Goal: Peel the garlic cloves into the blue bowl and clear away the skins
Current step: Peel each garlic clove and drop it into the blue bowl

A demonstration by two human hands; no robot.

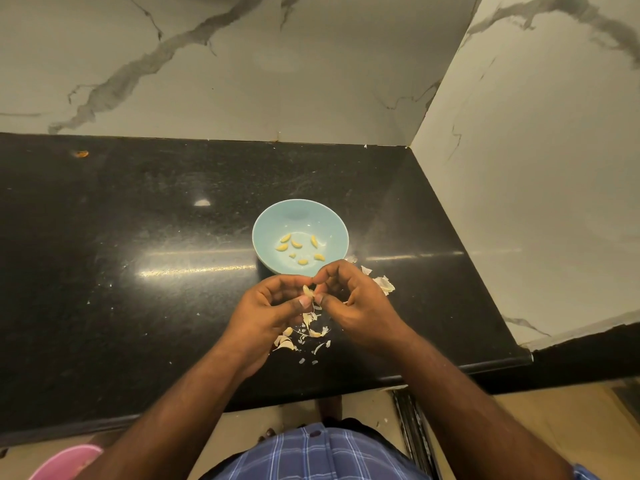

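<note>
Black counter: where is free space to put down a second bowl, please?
The black counter is bare left of the blue bowl, up to the wall, and also behind the bowl. It is crowded in front: skins lie under both hands, with more skins beside the bowl's right.

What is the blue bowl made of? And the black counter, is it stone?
The blue bowl looks like glazed ceramic: smooth, even colour, soft sheen. It might be hard plastic; the look alone cannot settle it. The black counter looks like polished stone, perhaps granite: fine pale speckles and mirror-like streaks of reflected light.
</note>
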